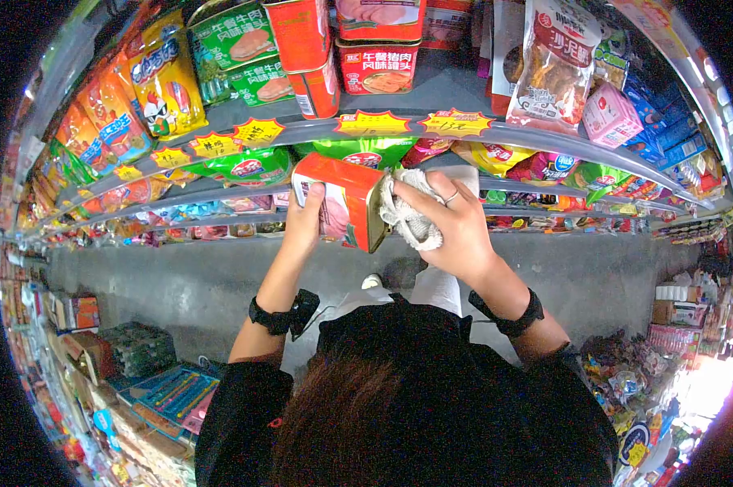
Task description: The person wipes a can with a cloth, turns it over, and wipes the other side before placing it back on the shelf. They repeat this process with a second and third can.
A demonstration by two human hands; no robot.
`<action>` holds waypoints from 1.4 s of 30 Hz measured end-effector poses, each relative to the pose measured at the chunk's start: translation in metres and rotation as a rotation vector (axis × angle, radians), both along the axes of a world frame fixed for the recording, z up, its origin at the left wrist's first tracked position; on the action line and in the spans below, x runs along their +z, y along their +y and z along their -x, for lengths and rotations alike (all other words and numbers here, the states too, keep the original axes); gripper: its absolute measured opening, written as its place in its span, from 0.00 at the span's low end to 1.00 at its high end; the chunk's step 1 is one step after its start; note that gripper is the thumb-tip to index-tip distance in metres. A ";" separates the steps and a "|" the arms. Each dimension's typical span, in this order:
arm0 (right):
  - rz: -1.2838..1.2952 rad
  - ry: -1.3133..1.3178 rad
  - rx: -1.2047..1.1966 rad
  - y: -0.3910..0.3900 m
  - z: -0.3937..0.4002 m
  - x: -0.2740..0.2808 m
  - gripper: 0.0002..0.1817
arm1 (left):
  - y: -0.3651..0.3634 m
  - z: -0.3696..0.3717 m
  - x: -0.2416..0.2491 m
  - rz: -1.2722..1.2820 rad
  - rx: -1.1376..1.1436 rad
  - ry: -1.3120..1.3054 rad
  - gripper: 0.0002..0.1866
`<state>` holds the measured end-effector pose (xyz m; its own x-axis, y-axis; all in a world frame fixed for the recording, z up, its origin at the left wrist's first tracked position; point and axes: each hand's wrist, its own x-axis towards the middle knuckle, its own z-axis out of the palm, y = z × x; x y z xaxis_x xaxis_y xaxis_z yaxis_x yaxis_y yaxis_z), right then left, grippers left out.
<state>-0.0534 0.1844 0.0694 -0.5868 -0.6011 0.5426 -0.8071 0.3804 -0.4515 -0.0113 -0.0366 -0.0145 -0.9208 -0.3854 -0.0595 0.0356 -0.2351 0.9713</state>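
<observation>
A large red tin (pixel 352 195) with a meat picture on its side is held tilted in front of the shelf. My left hand (pixel 305 217) grips its left end, the thumb on the label and the other fingers hidden behind. A crumpled whitish cloth (pixel 411 213) is bunched in my right hand (pixel 455 223), whose fingers press it against the tin's metal end. The right hand wears a ring. On the shelf above stand red tins (pixel 378 68) and green tins (pixel 235 39).
The shelf edge (pixel 301 130) with yellow price tags curves just beyond the hands. Snack bags (pixel 165 77) stand left, a hanging bag (pixel 554 65) and pink box (pixel 612 115) right. Lower shelves hold green bags (pixel 249 165). Grey floor (pixel 180 280) lies below, with boxes (pixel 137 351) behind at left.
</observation>
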 end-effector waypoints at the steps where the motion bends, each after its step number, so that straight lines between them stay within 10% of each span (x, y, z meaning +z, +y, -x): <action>1: -0.095 0.048 -0.044 0.001 -0.001 0.000 0.32 | 0.001 0.002 0.000 0.000 -0.004 0.000 0.26; 7: -0.224 -0.026 0.069 0.007 -0.010 -0.012 0.37 | 0.007 0.015 0.013 -0.410 0.110 0.009 0.27; 9: -0.225 -0.097 0.085 0.010 -0.014 -0.022 0.37 | -0.017 0.013 0.010 -0.180 -0.164 0.017 0.26; 17: -0.085 -0.448 0.234 0.028 -0.025 -0.038 0.32 | 0.016 0.001 0.019 0.243 0.126 -0.042 0.21; 23: 0.121 -0.412 0.070 0.041 -0.011 -0.035 0.25 | 0.030 -0.008 0.038 0.233 -0.058 0.167 0.27; 35: 0.250 -0.384 -0.093 0.070 0.010 -0.031 0.41 | 0.088 0.028 0.127 1.185 -0.292 0.478 0.42; 42: 0.428 -0.414 -0.052 0.124 0.031 -0.033 0.35 | 0.127 0.044 0.150 1.125 -0.594 0.419 0.39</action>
<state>-0.0846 0.3080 0.0366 -0.8240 -0.3444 0.4500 -0.5164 0.1294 -0.8465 -0.0557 0.0901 0.1359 -0.8354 0.4241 0.3496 0.5481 0.5961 0.5868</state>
